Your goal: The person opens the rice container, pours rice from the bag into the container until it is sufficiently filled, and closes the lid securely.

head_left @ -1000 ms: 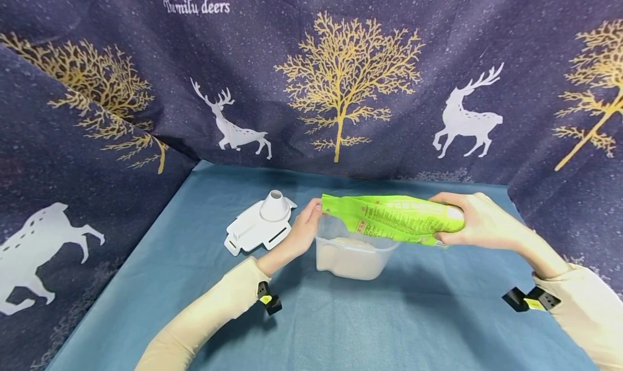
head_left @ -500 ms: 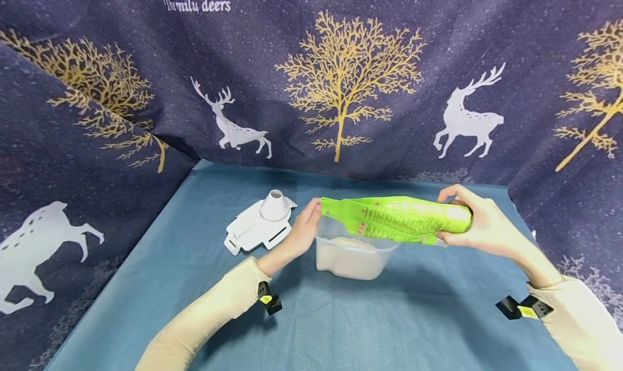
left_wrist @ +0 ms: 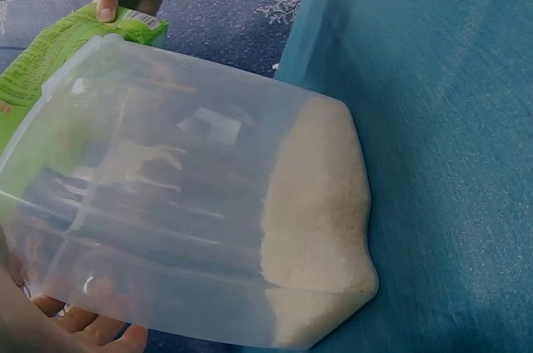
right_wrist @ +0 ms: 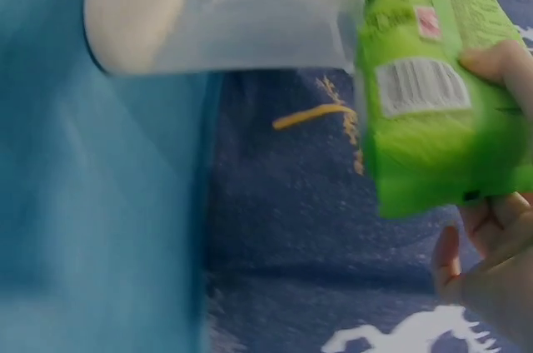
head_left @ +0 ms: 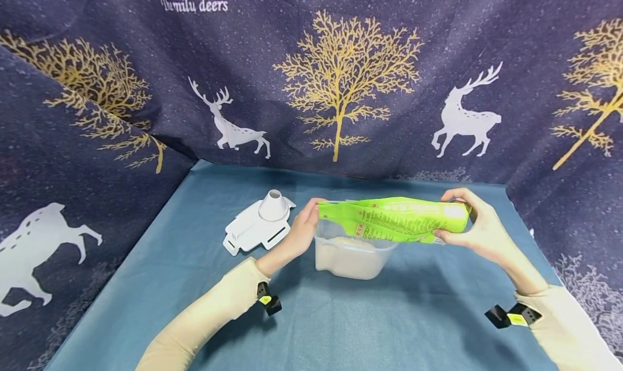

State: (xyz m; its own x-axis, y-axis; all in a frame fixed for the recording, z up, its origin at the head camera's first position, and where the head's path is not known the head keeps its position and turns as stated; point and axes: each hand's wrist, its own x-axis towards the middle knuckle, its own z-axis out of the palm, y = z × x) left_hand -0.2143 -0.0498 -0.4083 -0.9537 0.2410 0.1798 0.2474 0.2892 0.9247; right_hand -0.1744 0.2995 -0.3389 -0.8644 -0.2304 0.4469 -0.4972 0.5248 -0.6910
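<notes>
A clear plastic container (head_left: 348, 260) with white rice (left_wrist: 316, 220) in its bottom stands on the blue tablecloth (head_left: 365, 322). Above its rim a green bag (head_left: 394, 219) lies almost level, its mouth to the left. My left hand (head_left: 303, 231) grips the container's left wall, the thumb up by the bag's mouth; its fingers (left_wrist: 83, 324) show through the clear wall. My right hand (head_left: 474, 225) pinches the bag's far right end. In the right wrist view the bag (right_wrist: 441, 78) with its barcode hangs beside the container (right_wrist: 233, 20).
A white lid with a funnel spout (head_left: 258, 226) lies on the cloth just left of my left hand. Dark blue curtains with deer and trees (head_left: 340, 90) close off the back and both sides. The cloth's near half is bare.
My right hand has slid from the top of the bag to its end and the bag now lies flatter. My left hand and the container have stayed put.
</notes>
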